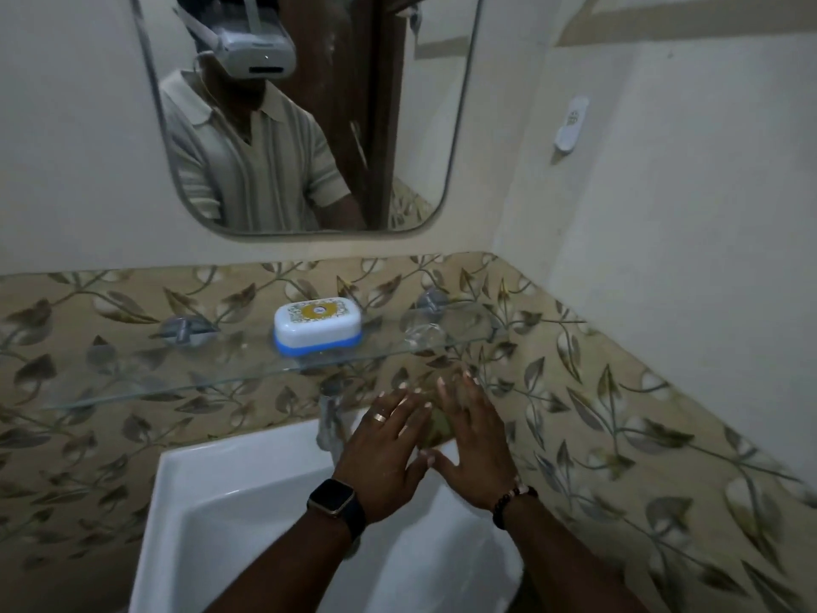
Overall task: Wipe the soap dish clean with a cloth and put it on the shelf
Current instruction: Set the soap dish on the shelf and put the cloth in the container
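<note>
Soap dish (317,328): white lidded box with a blue base and a yellow-patterned top, closed, standing on the glass shelf (132,382), up and to the left of both hands and well apart from them.

Head view, further items:

Left hand (383,453): fingers extended and spread, palm turned away from the camera, a ring on one finger, a dark smartwatch (334,500) on the wrist. It is held over the back of the white basin (212,497), just right of the metal tap (329,420).

Right hand (471,440): fingers likewise extended and loosely spread, a beaded bracelet (513,502) on the wrist. It sits beside the left hand, the two thumbs close together or touching; which, cannot be told.

Between the two hands: a blurred greenish-brown shape (435,429), possibly a cloth or only the tile pattern behind; it cannot be identified. Neither hand visibly closes on anything.

Glass shelf: clear, fixed to the leaf-patterned tiles (619,418) by round metal mounts, running above the fingertips. A clear glass item (424,336) stands on it above the right hand, indistinct.

Mirror (309,126): on the wall above the shelf, reflecting a person in a striped collared shirt wearing a white head-mounted camera unit.

White wall fitting (571,123): on the side wall, far up and right of the right hand.
</note>
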A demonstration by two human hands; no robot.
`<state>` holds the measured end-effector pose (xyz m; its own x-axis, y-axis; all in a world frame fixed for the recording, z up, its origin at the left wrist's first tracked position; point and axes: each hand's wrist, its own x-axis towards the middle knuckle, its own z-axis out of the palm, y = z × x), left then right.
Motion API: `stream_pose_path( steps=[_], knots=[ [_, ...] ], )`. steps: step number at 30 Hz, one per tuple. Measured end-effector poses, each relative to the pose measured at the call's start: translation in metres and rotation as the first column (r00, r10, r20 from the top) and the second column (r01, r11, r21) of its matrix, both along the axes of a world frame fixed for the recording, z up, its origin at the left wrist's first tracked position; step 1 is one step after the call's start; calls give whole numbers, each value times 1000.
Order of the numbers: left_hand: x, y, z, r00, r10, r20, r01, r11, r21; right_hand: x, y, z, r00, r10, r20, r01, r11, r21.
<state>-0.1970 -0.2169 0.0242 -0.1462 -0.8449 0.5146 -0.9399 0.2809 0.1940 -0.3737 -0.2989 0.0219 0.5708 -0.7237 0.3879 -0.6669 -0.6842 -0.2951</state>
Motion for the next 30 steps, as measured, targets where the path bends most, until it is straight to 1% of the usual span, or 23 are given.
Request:
stream_pose_path(
  steps=[5,8,11,13,17,19,21,22,24,25,27,28,29,30],
  knots=[
    [-11,-41,-19,999,12,50,-19,990,141,-5,-29,-24,995,-24,-96,29,999,46],
    [-15,-60,-32,999,-20,36,13,984,179,-4,-45,-45,991,-29,-127,36,998,58],
    [-15,-88,-56,1000,-15,13,11,968,251,4,-67,-66,984,-44,-170,65,990,124],
    [-12,-106,-74,1000,-5,-6,6,945,326,8,-80,-91,976,-20,-215,56,986,160],
    [-16,-124,-101,999,34,34,-47,855,516,14,-96,-150,965,46,-258,11,976,215],
    [-18,-127,-103,995,97,24,-95,852,516,14,-100,-158,976,20,-217,20,983,181],
    [-19,-132,-103,997,79,13,-75,868,491,13,-101,-154,983,6,-184,26,986,168],
    [-18,-134,-103,998,60,38,-71,870,489,13,-100,-148,984,-2,-179,28,989,145],
    [-17,-134,-101,992,89,93,-123,866,484,15,-96,-140,986,-7,-166,27,993,116],
    [-16,-133,-99,990,100,96,-135,850,508,17,-96,-138,990,-8,-142,24,993,112],
    [-17,-133,-95,990,117,74,-138,831,539,16,-95,-139,996,-37,-78,45,994,104],
    [-18,-132,-92,990,130,52,-137,838,528,14,-94,-139,998,-54,-43,58,993,99],
    [-19,-131,-90,991,128,44,-132,841,525,12,-95,-139,998,-60,-34,63,993,99],
    [-21,-128,-88,991,125,43,-129,841,525,9,-96,-138,996,-57,-71,64,992,107]
  ],
)
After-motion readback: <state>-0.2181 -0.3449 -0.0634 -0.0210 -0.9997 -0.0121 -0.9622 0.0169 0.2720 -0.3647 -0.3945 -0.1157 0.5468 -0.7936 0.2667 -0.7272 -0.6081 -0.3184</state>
